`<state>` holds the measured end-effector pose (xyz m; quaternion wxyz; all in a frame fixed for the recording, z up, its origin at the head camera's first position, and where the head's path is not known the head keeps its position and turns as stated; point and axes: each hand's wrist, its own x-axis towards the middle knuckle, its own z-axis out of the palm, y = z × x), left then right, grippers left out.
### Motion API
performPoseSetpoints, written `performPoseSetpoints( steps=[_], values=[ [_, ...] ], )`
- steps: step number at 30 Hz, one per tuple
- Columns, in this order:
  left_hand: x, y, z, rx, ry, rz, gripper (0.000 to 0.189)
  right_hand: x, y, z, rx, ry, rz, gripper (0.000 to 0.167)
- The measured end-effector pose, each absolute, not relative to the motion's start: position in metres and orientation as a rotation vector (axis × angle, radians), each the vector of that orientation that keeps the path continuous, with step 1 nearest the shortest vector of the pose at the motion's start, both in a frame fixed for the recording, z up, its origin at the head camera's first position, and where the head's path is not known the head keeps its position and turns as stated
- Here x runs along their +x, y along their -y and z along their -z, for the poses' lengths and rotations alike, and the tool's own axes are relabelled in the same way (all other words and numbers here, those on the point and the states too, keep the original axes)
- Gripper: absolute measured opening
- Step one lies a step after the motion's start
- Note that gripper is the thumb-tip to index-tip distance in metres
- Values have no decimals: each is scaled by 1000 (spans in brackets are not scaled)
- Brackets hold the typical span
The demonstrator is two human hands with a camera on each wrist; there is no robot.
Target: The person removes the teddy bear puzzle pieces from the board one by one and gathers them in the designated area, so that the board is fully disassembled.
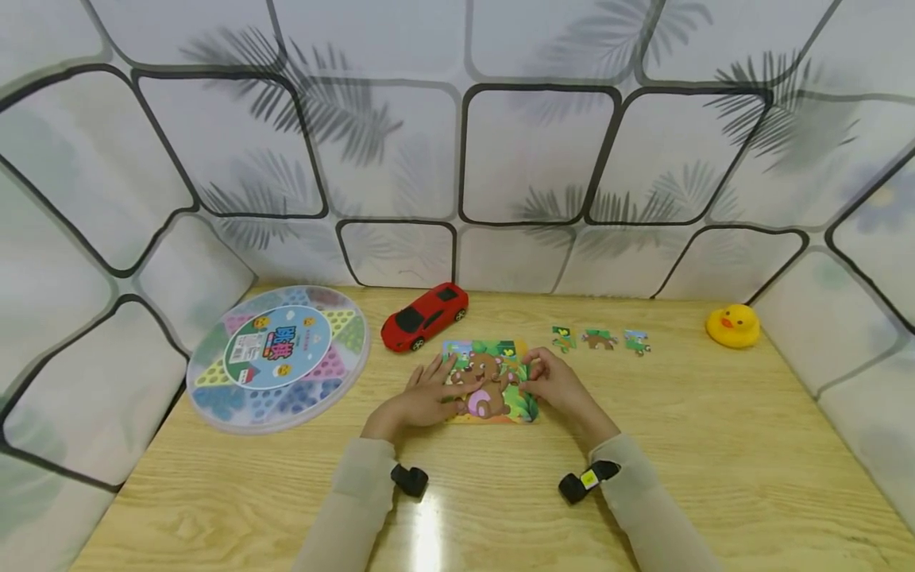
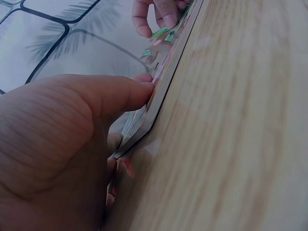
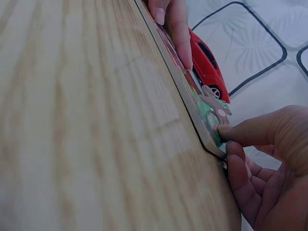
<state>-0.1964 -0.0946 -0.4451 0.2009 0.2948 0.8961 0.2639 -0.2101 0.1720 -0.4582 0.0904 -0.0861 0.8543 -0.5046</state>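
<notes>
A bear jigsaw puzzle [image 1: 489, 397] lies flat in its tray between the two hands. My left hand [image 1: 426, 395] rests on the puzzle's left part with its fingers spread, the thumb touching the near side. At the right edge, my right hand [image 1: 561, 387] pinches a puzzle piece [image 3: 220, 113] between thumb and forefinger; in the right wrist view the piece stands tilted up from the board. Behind the right hand lie three loose pieces: a yellow-and-green one [image 1: 562, 339], a brown one [image 1: 599, 340] and a blue-green one [image 1: 637, 342].
A red toy car [image 1: 425, 316] stands just behind the puzzle. To the left lies a round Chinese checkers box [image 1: 279, 357]. A yellow rubber duck [image 1: 733, 326] sits at the far right of the wooden table [image 1: 493, 500], whose back edge meets a patterned cloth wall [image 1: 536, 159].
</notes>
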Motion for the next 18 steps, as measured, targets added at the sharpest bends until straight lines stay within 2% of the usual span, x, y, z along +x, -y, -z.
performPoseSetpoints(
  steps=[10,18],
  values=[
    [-196,94,445,822,-2502,-733,44,-206,-170,455,-218,-2532,1567,22],
    [-196,94,444,822,-2512,-713,45,-207,-169,456,-179,-2552,1567,22]
  ],
)
